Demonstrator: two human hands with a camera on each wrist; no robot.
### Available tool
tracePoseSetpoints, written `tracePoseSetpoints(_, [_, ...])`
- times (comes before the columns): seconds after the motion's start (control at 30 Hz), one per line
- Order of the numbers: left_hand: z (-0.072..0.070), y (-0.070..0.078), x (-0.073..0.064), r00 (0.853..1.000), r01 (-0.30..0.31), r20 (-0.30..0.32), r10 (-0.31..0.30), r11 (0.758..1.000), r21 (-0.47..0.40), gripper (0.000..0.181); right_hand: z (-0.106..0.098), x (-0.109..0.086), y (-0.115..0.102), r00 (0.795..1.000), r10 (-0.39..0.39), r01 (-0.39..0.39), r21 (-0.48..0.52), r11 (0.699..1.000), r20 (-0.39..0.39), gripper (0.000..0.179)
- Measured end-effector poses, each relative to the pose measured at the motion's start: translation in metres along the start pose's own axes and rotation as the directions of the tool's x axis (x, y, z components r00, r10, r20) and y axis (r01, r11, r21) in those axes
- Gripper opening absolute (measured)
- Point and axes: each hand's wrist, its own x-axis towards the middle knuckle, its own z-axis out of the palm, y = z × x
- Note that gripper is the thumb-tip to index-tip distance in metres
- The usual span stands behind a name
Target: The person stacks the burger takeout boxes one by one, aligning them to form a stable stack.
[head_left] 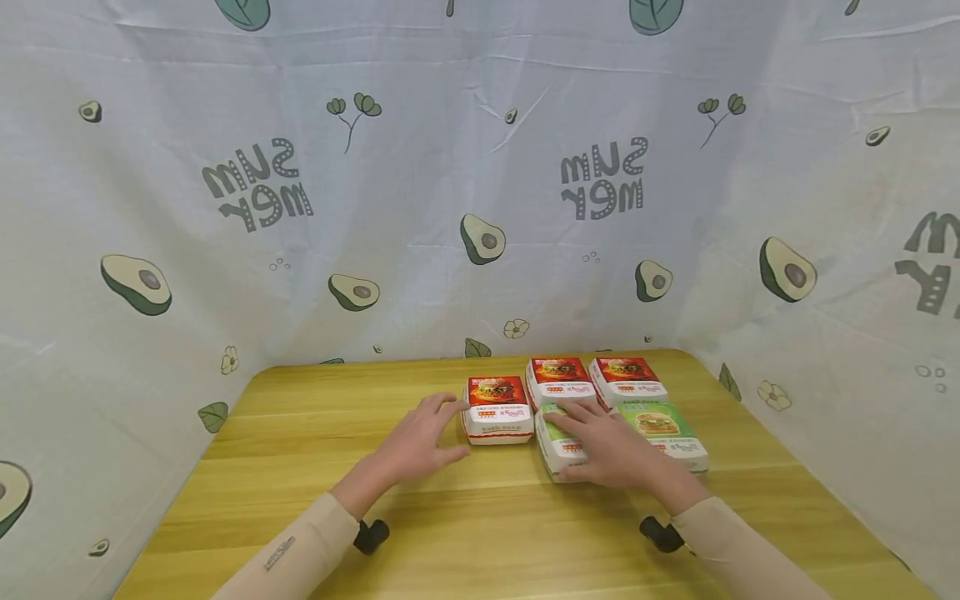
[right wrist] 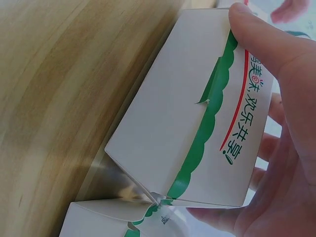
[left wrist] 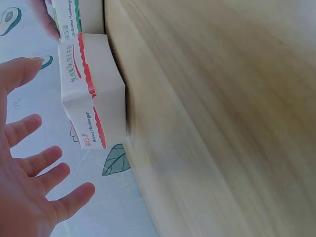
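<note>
My right hand [head_left: 611, 446] lies over a green-topped burger box [head_left: 553, 457] in the front row. In the right wrist view, its thumb rests on the near edge of this white box [right wrist: 168, 103] and the fingers wrap over the far side, gripping it. My left hand [head_left: 420, 443] is beside a red-topped burger box [head_left: 498, 412], fingers spread. The left wrist view has these fingers [left wrist: 42, 160] apart from the box [left wrist: 106, 94], holding nothing. To the right of the gripped box sits another green-topped burger box [head_left: 660, 425], partly covered by my right hand.
Two more red-topped boxes [head_left: 558, 371] [head_left: 628, 369] stand behind the green-topped pair. All the boxes are on a wooden table [head_left: 337, 400]. A white cloth [head_left: 420, 167] printed with avocados hangs behind the table and along both sides.
</note>
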Motion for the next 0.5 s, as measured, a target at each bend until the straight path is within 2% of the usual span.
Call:
tracePoseSetpoints(0.1, [0.001,-0.001,0.007,1.0,0.012,-0.004,-0.012,1.0,-0.017,0.07,0.0,0.0,0.0,1.0,-0.001,0.001,-0.003,1.0,-0.004,0.09])
tracePoseSetpoints(0.33, [0.004,-0.003,0.026,1.0,-0.021,0.0,0.021,0.997,-0.077,0.08,0.001,0.0,0.0,1.0,0.001,-0.001,-0.017,1.0,-0.005,0.09])
tracePoseSetpoints(0.5, [0.011,-0.002,0.039,0.999,0.036,0.022,-0.034,0.993,-0.116,0.089,0.0,-0.001,-0.001,1.0,-0.008,0.008,-0.011,1.0,-0.012,0.09])
